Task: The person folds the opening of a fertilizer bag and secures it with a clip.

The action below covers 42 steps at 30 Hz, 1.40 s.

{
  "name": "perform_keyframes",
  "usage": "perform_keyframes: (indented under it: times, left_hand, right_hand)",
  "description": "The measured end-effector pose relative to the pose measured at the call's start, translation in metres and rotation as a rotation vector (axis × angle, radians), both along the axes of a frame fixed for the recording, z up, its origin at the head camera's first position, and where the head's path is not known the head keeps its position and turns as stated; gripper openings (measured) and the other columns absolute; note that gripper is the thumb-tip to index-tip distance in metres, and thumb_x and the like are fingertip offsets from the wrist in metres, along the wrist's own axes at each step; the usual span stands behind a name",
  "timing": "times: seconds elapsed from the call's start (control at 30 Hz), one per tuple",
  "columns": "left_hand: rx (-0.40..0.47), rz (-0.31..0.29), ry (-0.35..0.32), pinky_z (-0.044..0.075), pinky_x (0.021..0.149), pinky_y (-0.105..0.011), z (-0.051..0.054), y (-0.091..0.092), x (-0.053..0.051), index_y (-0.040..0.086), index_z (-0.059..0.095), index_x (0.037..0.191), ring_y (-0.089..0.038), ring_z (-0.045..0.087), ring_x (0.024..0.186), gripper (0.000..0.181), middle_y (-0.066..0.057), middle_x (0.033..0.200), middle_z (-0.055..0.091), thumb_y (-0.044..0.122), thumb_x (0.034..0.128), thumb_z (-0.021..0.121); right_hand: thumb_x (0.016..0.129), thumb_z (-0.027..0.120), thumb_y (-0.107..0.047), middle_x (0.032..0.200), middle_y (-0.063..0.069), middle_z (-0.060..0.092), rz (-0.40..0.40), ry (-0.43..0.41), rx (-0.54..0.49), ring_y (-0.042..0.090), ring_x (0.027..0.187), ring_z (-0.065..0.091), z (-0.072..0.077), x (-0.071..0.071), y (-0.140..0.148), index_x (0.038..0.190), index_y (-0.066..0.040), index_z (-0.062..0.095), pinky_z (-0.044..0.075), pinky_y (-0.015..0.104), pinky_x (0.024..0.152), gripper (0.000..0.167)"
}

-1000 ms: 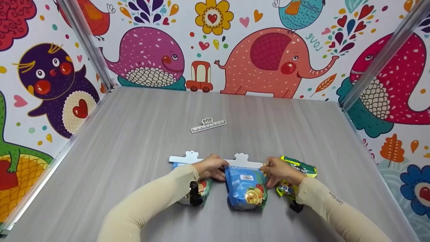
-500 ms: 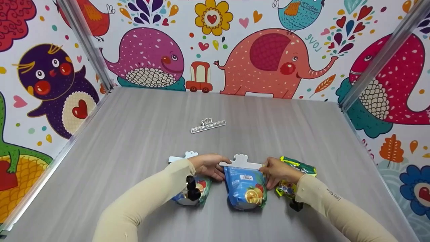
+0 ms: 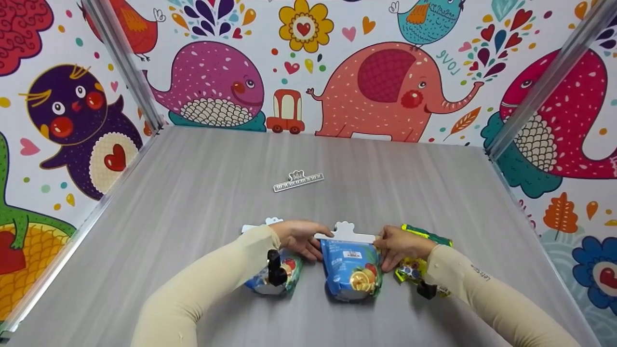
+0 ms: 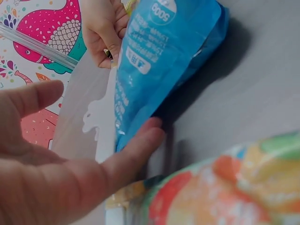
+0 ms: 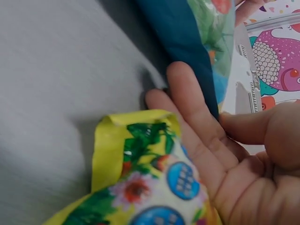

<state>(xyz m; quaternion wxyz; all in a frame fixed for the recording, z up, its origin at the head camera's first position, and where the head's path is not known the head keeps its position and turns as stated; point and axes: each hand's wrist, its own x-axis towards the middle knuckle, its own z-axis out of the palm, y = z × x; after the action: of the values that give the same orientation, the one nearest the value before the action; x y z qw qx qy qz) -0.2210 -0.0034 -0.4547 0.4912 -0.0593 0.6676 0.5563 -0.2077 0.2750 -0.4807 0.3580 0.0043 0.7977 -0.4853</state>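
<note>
A blue bag with fruit pictures (image 3: 349,272) lies at the middle front, a white clip (image 3: 344,234) across its top edge. My right hand (image 3: 402,245) pinches the bag's top right corner beside the clip's end; thumb and fingers meet there in the right wrist view. At the clip's other end is my left hand (image 3: 301,236). The left wrist view shows its thumb held apart and its fingertips (image 4: 152,131) at the edge of the blue bag (image 4: 164,56), not curled round it.
Partly under my left wrist lies a second fruit-print bag (image 3: 292,270) with a white clip (image 3: 248,227). A green and yellow packet (image 3: 409,271) is partly hidden by my right hand. Farther back on the grey table (image 3: 217,168) rests a piano-pattern clip (image 3: 299,182). Printed walls and metal posts stand around.
My left thumb and fingers have spread and loosened at the clip's left end, and the hand has shifted slightly left. My right hand keeps its hold on the corner.
</note>
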Motion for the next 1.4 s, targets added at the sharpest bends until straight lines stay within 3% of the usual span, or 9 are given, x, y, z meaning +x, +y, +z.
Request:
perform_keyframes:
  times: [0.13,0.3,0.4,0.7,0.83,0.93,1.17,1.4]
  left_hand:
    - [-0.023,-0.024,-0.014,0.044,0.103,-0.044,0.005,-0.001,-0.002,-0.002,0.041,0.139,-0.040,0.057,0.121,0.051,-0.028,0.129,0.057,0.027,0.0995,0.055]
    - [-0.031,-0.038,-0.049,0.043,0.104,-0.047,0.013,-0.001,-0.003,-0.003,0.026,0.151,-0.046,0.050,0.127,0.067,-0.034,0.143,0.042,0.026,0.0988,0.057]
    - [-0.043,-0.072,-0.030,0.043,0.104,-0.048,0.016,0.001,-0.003,-0.003,0.025,0.151,-0.048,0.050,0.126,0.069,-0.037,0.145,0.036,0.026,0.0981,0.058]
    - [-0.121,-0.182,0.047,0.043,0.103,-0.050,0.032,0.001,-0.004,-0.005,0.028,0.151,-0.046,0.051,0.125,0.072,-0.035,0.144,0.040,0.034,0.0983,0.058]
    - [-0.129,-0.228,0.097,0.042,0.104,-0.052,0.043,0.002,-0.007,0.003,0.034,0.153,-0.045,0.049,0.129,0.068,-0.031,0.147,0.040,0.039,0.0987,0.056]
    - [-0.103,-0.226,0.120,0.038,0.106,-0.055,0.050,0.006,-0.009,0.010,0.035,0.154,-0.046,0.044,0.133,0.066,-0.029,0.151,0.037,0.040,0.0988,0.056]
    - [-0.006,-0.193,0.207,0.034,0.107,-0.059,0.062,0.020,-0.010,0.011,0.041,0.151,-0.048,0.038,0.136,0.062,-0.027,0.152,0.037,0.039,0.0981,0.058]
    - [0.068,-0.132,0.269,0.033,0.108,-0.059,0.066,0.036,-0.011,0.009,0.031,0.154,-0.046,0.037,0.138,0.068,-0.025,0.150,0.041,0.037,0.0985,0.059]
  right_hand:
    - [0.103,0.052,-0.010,0.073,0.017,0.066,0.030,-0.034,-0.035,0.020,0.056,0.069,0.004,0.001,0.000,0.113,0.006,0.043,0.059,0.038,0.061,0.021]
    - [0.101,0.057,-0.018,0.080,0.016,0.063,0.036,-0.051,-0.052,0.022,0.063,0.070,0.011,0.002,0.000,0.136,0.011,0.029,0.059,0.040,0.067,0.053]
    - [0.101,0.056,-0.022,0.082,0.015,0.065,0.048,-0.055,-0.056,0.025,0.067,0.072,0.015,0.003,0.002,0.145,0.012,0.018,0.059,0.041,0.070,0.067]
    - [0.103,0.053,-0.026,0.102,0.021,0.070,0.070,-0.070,-0.086,0.028,0.079,0.073,0.032,0.002,0.016,0.151,0.010,0.014,0.059,0.043,0.074,0.071]
    - [0.102,0.056,-0.027,0.107,0.022,0.069,0.065,-0.050,-0.095,0.028,0.083,0.072,0.039,0.001,0.025,0.150,0.009,0.016,0.058,0.043,0.078,0.072]
    - [0.102,0.056,-0.027,0.108,0.021,0.069,0.058,-0.037,-0.101,0.028,0.086,0.072,0.043,0.001,0.032,0.150,0.009,0.018,0.057,0.044,0.082,0.071]
    - [0.103,0.054,-0.028,0.120,0.022,0.065,0.066,0.023,-0.077,0.034,0.102,0.068,0.055,-0.002,0.048,0.150,0.009,0.021,0.052,0.047,0.092,0.067]
    - [0.103,0.055,-0.028,0.131,0.023,0.058,0.043,0.063,-0.078,0.030,0.108,0.064,0.066,-0.004,0.066,0.150,0.008,0.023,0.052,0.048,0.092,0.067]
